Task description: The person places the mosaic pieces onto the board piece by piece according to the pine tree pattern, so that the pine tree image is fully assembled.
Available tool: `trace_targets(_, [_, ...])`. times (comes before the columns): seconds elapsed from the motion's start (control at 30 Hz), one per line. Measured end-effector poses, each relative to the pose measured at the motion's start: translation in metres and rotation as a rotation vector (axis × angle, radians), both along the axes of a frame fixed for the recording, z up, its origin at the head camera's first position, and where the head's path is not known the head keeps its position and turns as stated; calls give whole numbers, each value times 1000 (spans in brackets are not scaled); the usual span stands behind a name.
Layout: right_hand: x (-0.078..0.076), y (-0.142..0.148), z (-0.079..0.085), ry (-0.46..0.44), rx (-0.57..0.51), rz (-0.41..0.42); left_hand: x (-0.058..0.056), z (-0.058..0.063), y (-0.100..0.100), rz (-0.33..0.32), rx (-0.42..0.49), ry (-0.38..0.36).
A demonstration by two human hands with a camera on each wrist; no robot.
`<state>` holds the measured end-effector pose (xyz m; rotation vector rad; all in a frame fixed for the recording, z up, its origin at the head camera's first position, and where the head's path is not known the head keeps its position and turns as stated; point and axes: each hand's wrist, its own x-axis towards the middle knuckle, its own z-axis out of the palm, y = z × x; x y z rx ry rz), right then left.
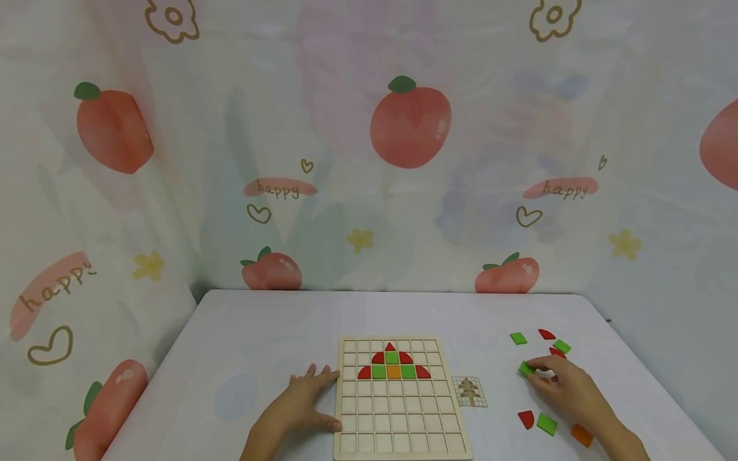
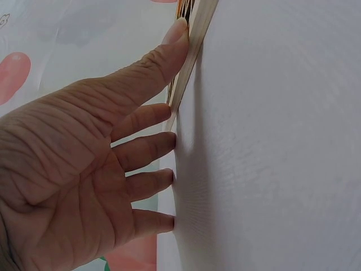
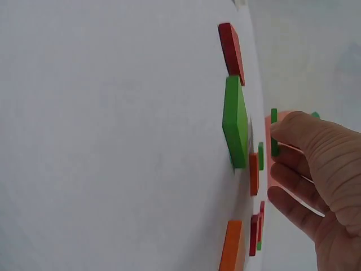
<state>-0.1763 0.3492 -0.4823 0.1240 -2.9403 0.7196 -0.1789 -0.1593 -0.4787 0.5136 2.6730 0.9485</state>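
My right hand (image 1: 565,386) pinches a green square tile (image 1: 525,369) between thumb and fingers, off the table at the right. In the right wrist view the same tile (image 3: 274,116) stands edge-on in the fingertips. My left hand (image 1: 295,402), fingers spread and fairly straight, rests its thumb and fingertips at the left edge of a wooden grid board (image 1: 398,424). On the board's upper cells, red, green and orange tiles form a stepped triangle, with a red triangle (image 1: 389,347) at its top and an orange square (image 1: 393,372) in its lowest row.
A small picture card (image 1: 469,392) of a tree on a grid lies against the board's right side. Loose tiles lie around my right hand: a green one (image 1: 547,424), a red quarter-circle (image 1: 526,419), an orange one (image 1: 582,435) and several farther back. Printed cloth (image 1: 403,211) hangs behind the table.
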Motion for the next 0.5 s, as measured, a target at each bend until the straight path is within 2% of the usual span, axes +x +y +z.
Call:
trace_targets(0.2, [3,-21,1,55,22,48,0,-1,0,0,-8,1])
trace_targets(0.5, [9,-49,0,92,8,113,-1,0,1,5,-20,-6])
